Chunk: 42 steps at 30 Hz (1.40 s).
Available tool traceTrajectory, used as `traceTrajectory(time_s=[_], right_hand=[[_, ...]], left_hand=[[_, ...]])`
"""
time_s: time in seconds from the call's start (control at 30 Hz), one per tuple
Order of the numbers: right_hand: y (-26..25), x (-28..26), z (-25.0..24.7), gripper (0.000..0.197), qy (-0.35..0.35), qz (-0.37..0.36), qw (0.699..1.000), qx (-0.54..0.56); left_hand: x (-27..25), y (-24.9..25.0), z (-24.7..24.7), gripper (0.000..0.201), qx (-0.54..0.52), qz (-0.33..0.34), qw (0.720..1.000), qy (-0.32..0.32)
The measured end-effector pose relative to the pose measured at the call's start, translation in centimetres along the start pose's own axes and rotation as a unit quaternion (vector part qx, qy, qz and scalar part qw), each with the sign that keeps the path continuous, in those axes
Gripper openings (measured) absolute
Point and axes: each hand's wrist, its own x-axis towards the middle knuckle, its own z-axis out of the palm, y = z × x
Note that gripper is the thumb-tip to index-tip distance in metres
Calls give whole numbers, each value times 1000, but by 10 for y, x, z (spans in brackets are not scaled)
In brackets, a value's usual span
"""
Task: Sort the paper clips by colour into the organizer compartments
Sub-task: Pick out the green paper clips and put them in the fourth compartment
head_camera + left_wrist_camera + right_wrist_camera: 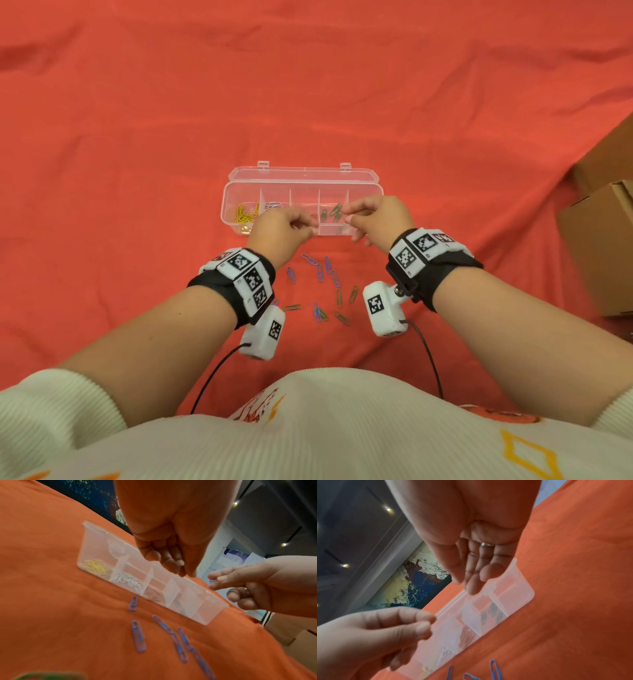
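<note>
Orange-red cloth covers the worktop; cardboard boxes stand at the right edge. A clear organizer lies open at centre, with yellow clips in its leftmost compartment, white clips in the next, and green clips further right. Loose blue clips and green ones lie on the cloth just before it. The left hand and right hand hover over the organizer, fingers loosely curled; whether either holds a clip cannot be told.
</note>
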Motion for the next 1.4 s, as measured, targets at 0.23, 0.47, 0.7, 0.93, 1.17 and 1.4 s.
traceTrajectory(time_s=[0.23, 0.47, 0.7, 0.93, 1.17, 1.4], right_hand=[[50, -26, 5, 18, -32, 36, 994, -94], [73, -50, 33, 34, -15, 140, 976, -165], [60, -59, 58, 32, 3, 132, 970, -204], [54, -62, 62, 10, -25, 131, 967, -217], [53, -67, 63, 25, -51, 104, 967, -226], [58, -68, 62, 27, -81, 25, 960, -268]], left_hand=[[-44, -58, -16, 16, 104, -31, 990, -94], [-66, -89, -12, 21, 99, -74, 988, -91], [-69, -88, -5, 14, 113, -72, 986, -95], [-74, -91, -7, 19, 138, -70, 979, -133], [-74, -71, 0, 11, 62, -32, 990, -119], [-73, -50, 32, 32, 135, 64, 961, -231]])
